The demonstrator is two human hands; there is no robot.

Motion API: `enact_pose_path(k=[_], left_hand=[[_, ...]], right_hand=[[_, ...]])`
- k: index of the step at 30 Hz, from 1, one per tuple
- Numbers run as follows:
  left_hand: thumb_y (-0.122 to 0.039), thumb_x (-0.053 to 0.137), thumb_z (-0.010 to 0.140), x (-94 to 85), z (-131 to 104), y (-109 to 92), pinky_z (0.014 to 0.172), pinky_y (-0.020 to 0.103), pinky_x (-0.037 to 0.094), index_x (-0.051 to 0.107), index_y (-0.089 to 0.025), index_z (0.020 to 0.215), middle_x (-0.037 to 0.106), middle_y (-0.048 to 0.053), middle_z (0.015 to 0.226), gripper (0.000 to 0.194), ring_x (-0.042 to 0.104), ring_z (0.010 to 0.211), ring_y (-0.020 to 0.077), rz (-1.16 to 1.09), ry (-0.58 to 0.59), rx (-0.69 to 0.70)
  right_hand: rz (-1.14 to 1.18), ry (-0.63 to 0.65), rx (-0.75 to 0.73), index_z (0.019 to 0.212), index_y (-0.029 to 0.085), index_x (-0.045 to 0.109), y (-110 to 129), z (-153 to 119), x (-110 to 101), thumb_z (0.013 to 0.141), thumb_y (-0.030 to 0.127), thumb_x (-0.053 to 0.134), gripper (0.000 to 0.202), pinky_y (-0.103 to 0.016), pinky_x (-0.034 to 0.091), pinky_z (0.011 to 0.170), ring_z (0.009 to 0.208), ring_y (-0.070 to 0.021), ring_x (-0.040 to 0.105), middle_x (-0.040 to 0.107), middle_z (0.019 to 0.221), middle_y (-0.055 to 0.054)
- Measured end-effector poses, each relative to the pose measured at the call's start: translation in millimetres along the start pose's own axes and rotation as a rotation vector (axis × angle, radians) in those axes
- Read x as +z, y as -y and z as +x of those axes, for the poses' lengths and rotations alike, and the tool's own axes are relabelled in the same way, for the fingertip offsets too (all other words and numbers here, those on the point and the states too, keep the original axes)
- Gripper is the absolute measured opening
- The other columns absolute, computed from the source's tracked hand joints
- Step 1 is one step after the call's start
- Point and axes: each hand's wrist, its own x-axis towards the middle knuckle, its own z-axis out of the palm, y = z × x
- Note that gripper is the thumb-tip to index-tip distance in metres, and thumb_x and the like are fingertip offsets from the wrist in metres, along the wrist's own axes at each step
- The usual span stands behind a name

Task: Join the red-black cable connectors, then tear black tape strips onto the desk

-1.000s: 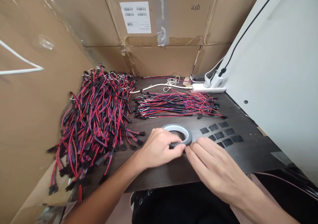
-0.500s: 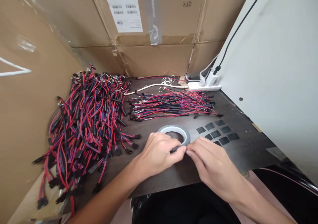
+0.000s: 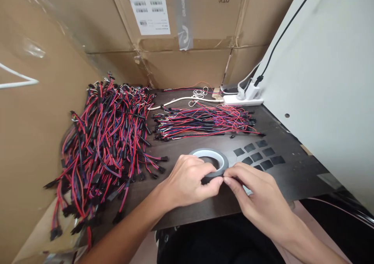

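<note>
My left hand is closed around the near side of a roll of dark grey tape with a pale core, held over the table. My right hand pinches at the roll's near right edge, thumb and forefinger pressed together on the tape. The two hands' fingertips almost touch there, and the pinched bit of tape is mostly hidden. A small pale patch shows below my right fingers; I cannot make out what it is. Several cut black tape squares lie in rows just beyond my right hand.
A large heap of red, blue and black wire harnesses fills the left side. A flatter bundle of harnesses lies across the back. Behind it are a white power strip and cord. Cardboard boxes and a white panel enclose the table.
The camera view has shifted slightly. My right hand's fingers have opened out a little from the palm, still pinching at the roll's edge, and a pale patch now shows beneath them.
</note>
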Motion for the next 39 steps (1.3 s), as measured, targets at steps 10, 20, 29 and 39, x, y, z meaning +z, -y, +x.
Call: enact_pose_path(k=[10, 20, 29, 39], left_hand=[[-0.023, 0.051, 0.083, -4.4, 3.8, -6.1, 0.055, 0.026, 0.033, 0.050, -0.016, 0.048, 0.044, -0.002, 0.044, 0.036, 0.040, 0.045, 0.0100, -0.086, 0.042, -0.035], [-0.025, 0.052, 0.087, 3.6, 2.4, -4.1, 0.054, 0.027, 0.033, 0.063, -0.016, 0.058, 0.054, -0.002, 0.047, 0.032, 0.051, 0.046, 0.0115, 0.101, -0.037, -0.010], [-0.027, 0.049, 0.091, 6.3, 2.8, -3.4, 0.054, 0.027, 0.031, 0.058, -0.016, 0.057, 0.054, -0.001, 0.049, 0.037, 0.051, 0.047, 0.0124, 0.306, -0.085, 0.083], [-0.028, 0.051, 0.090, 7.4, 0.9, -4.0, 0.054, 0.026, 0.032, 0.060, -0.016, 0.058, 0.056, 0.000, 0.049, 0.035, 0.053, 0.047, 0.0140, 0.361, -0.063, 0.096]], right_hand=[[-0.269, -0.086, -0.323, 0.087, 0.009, 0.062, 9.7, -20.6, 9.4, 0.089, 0.001, 0.044, 0.020, -0.036, 0.041, 0.062, 0.068, -0.0214, 0.051, 0.059, 0.071, -0.011], [0.035, 0.076, 0.225, 0.077, 0.021, 0.058, 0.8, -3.7, -2.7, 0.089, 0.012, 0.056, 0.016, -0.021, 0.040, 0.053, 0.058, -0.0087, 0.056, 0.062, 0.069, 0.005], [-0.154, 0.015, 0.251, 0.083, 0.020, 0.056, 2.6, -9.1, 8.4, 0.089, 0.014, 0.052, 0.010, -0.024, 0.037, 0.053, 0.057, -0.0128, 0.058, 0.060, 0.069, 0.003], [-0.153, 0.235, 0.317, 0.077, 0.018, 0.055, -0.9, -3.3, 0.8, 0.086, 0.011, 0.052, 0.012, -0.026, 0.034, 0.054, 0.056, -0.0156, 0.054, 0.056, 0.062, 0.001]])
